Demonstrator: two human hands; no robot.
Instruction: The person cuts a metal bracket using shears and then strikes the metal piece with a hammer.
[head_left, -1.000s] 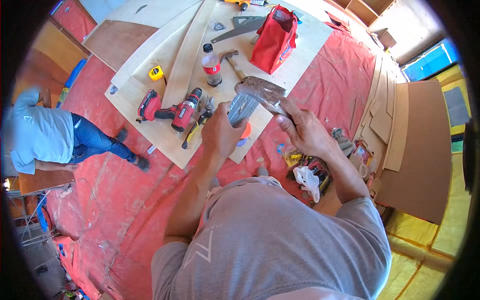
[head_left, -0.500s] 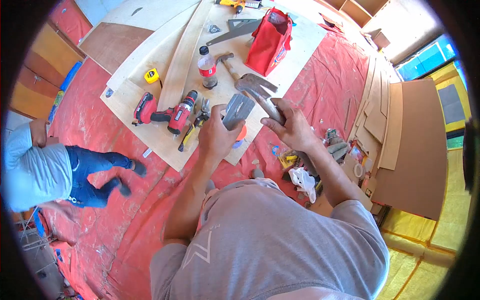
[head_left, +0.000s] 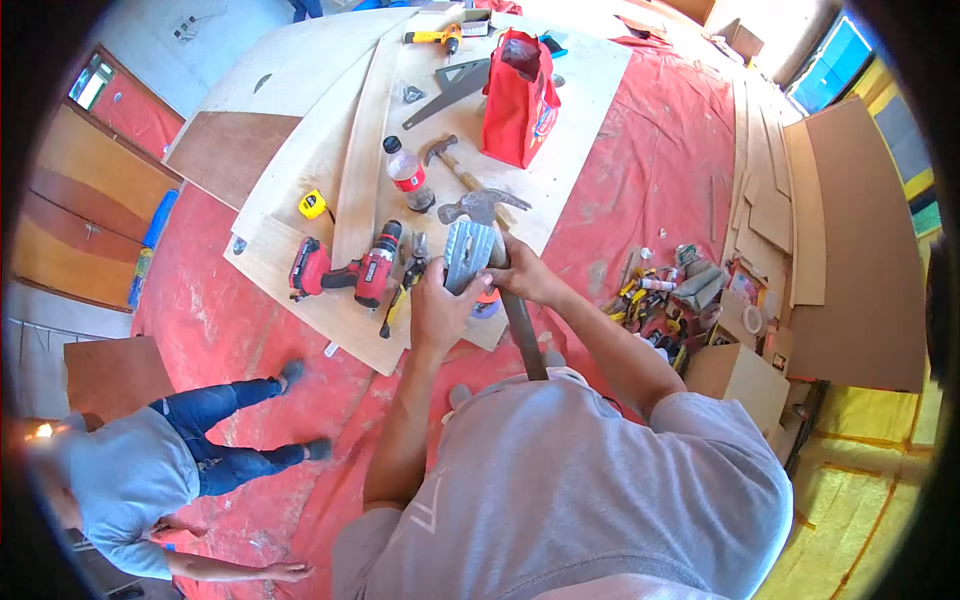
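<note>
My left hand (head_left: 437, 312) is closed around a grey, ridged metal plate (head_left: 469, 256), its face turned up. Beside it, my right hand (head_left: 522, 274) grips a claw hammer (head_left: 517, 330) near the head, with the handle hanging down toward my body. The right thumb and fingertips touch or nearly touch the plate's right edge. Just past my hands, a second claw hammer (head_left: 462, 172) with a wooden handle lies on the board table (head_left: 590, 130). A pair of pliers (head_left: 405, 285) lies left of my left hand.
A red drill (head_left: 372, 265), a yellow tape measure (head_left: 312, 205), a bottle (head_left: 408, 177), a handsaw (head_left: 445, 98) and a red bag (head_left: 518, 105) stand or lie on the table. A co-worker (head_left: 135, 480) is at the left. Tools (head_left: 655, 300) pile on the floor at right.
My right hand has brought the hammer in against the metal plate, its handle now more upright in view. The view has shifted, and the co-worker appears lower with an arm stretched out.
</note>
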